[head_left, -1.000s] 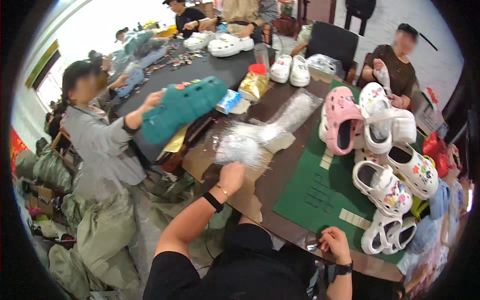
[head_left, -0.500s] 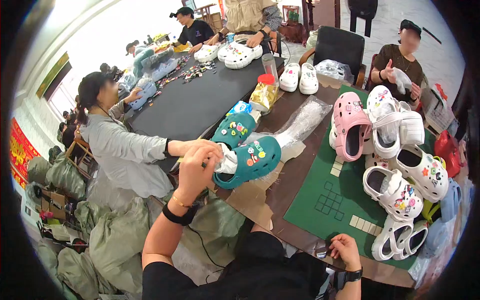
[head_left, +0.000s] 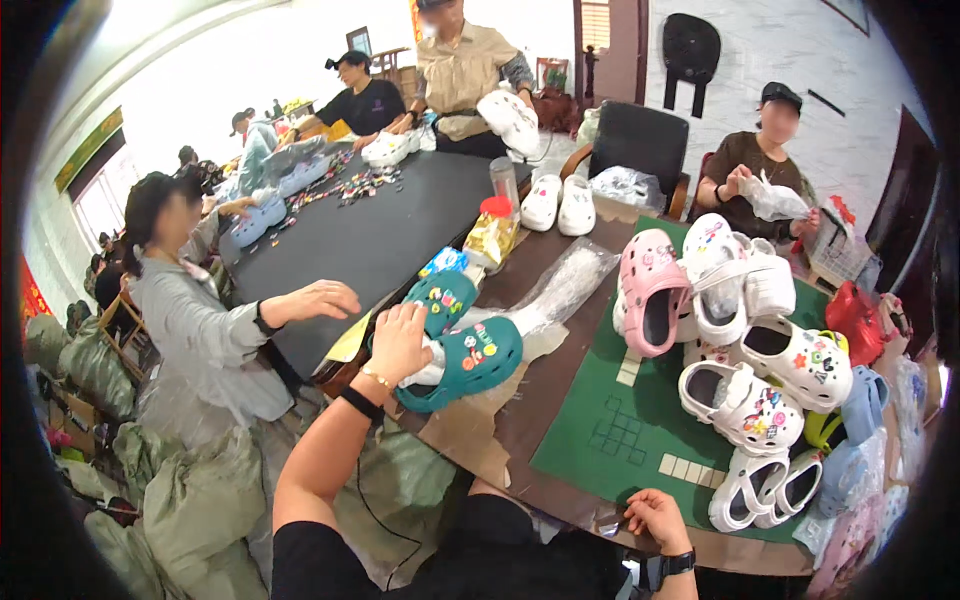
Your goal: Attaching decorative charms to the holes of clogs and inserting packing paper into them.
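My left hand is closed round the heel ends of a pair of teal clogs, with white wrapping material showing inside the shoes. Colourful charms dot their toes. The pair is at the table's left edge; whether it rests there or is held just above, I cannot tell. A co-worker's hand in a grey sleeve reaches in from the left, apart from the shoes. At the near table edge my right hand lies with fingers loosely curled and slightly apart, with nothing seen in them. White clogs stand beyond it on a green mat.
A pink clog and several white clogs pile up at the right. Clear plastic wrap, a red-lidded jar and white clogs lie further back. Other people work round the black table. Green sacks fill the lower left.
The co-worker's hand has come away from the teal clogs, leaving them in my left hand. They are lower and nearer me. At the back, a person has lifted a white clog.
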`<action>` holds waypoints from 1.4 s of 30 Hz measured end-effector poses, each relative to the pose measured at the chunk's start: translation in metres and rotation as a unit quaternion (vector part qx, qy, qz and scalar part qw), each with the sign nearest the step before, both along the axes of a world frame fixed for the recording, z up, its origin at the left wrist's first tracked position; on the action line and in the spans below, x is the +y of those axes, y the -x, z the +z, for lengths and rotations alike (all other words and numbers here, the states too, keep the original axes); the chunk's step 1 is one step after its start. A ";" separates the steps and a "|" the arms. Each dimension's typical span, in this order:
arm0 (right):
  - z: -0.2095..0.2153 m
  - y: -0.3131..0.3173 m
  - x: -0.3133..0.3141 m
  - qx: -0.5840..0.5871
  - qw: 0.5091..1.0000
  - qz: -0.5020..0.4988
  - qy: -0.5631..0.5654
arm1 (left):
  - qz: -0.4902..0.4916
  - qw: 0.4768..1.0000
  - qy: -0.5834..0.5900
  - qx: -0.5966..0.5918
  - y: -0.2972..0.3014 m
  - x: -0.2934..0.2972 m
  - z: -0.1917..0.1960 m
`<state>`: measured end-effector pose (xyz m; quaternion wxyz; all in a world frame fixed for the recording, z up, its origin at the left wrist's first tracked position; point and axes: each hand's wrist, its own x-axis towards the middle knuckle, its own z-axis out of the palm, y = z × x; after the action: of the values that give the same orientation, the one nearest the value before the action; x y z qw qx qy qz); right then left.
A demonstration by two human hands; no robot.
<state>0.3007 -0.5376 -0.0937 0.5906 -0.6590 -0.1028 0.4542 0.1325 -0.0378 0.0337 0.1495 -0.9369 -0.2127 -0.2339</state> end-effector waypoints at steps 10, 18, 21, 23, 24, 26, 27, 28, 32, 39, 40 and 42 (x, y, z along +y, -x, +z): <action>-0.008 -0.001 -0.003 0.004 1.000 0.022 -0.015 | 0.196 0.936 0.279 0.090 -0.018 0.026 -0.031; -0.009 -0.001 -0.001 -0.006 0.999 0.037 -0.006 | 0.157 0.951 0.263 -0.048 -0.036 0.031 -0.065; -0.006 0.001 -0.001 -0.003 0.999 0.023 -0.024 | 0.131 0.952 0.243 -0.131 -0.032 0.040 -0.068; -0.005 0.002 0.001 -0.006 0.999 0.023 -0.022 | 0.045 0.953 0.224 -0.201 -0.023 0.052 -0.063; -0.004 0.001 0.001 -0.009 1.000 0.023 -0.015 | 0.046 0.953 0.224 -0.199 -0.022 0.047 -0.051; -0.008 0.000 0.000 -0.006 1.000 0.024 -0.019 | 0.047 0.918 0.346 -0.189 -0.021 0.015 0.001; -0.009 -0.001 0.001 -0.005 0.999 0.028 -0.021 | -0.001 0.929 0.322 -0.185 -0.019 -0.003 0.024; -0.006 0.001 0.003 0.001 0.999 0.038 -0.018 | -0.021 0.933 0.316 -0.170 -0.017 -0.020 0.042; 0.014 0.014 0.010 -0.044 0.998 0.001 0.044 | -0.094 0.930 0.353 -0.048 -0.040 -0.096 0.081; 0.030 0.040 0.048 -0.199 0.942 -0.183 -0.198 | -0.165 0.905 0.377 0.107 -0.080 -0.200 -0.019; 0.023 0.031 0.051 -0.192 0.945 -0.185 -0.189 | -0.200 0.897 0.391 0.046 -0.080 -0.208 -0.040; 0.006 0.013 0.044 -0.329 0.926 -0.184 -0.020 | -0.186 0.882 0.422 0.091 -0.080 -0.221 -0.031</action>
<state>0.2878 -0.4932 -0.0881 0.6101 -0.7667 -0.1769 0.0931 0.2123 -0.2584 0.0027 -0.2880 -0.9507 -0.0989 -0.0588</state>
